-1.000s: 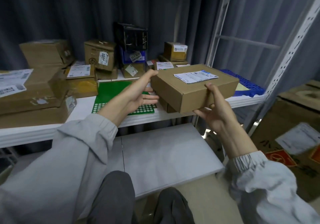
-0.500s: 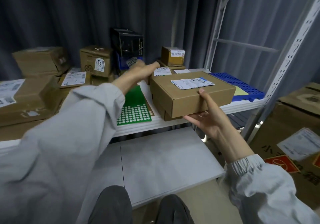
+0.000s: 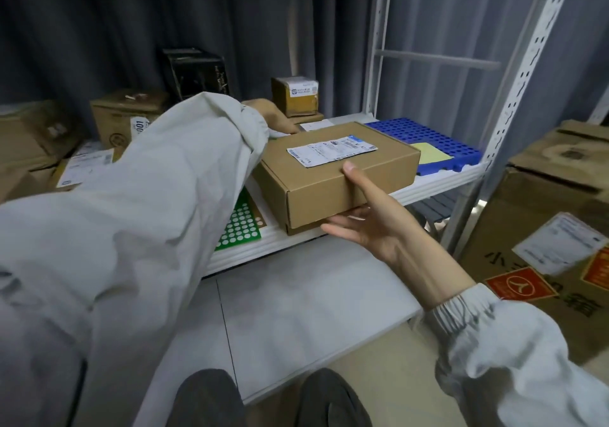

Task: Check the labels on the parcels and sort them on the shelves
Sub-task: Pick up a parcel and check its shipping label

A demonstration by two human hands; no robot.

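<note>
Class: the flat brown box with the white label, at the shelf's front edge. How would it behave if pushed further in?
The flat brown box looks stiff: crisp, undented edges. Low and wide, it would probably slide, not tip. The right hand alone steadies it, so it is likely light.

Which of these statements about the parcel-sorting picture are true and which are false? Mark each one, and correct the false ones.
1. The right hand holds the flat brown parcel with its thumb on the top edge. True.
2. The flat brown parcel has no label. False: a white label lies on its top face.
3. The left hand reaches toward the back of the shelf, beyond the flat parcel. True.
4. The blue perforated tray lies to the left of the flat parcel. False: it lies to the right, near the shelf upright.
5. A small brown box stands at the back of the shelf. True.
</note>
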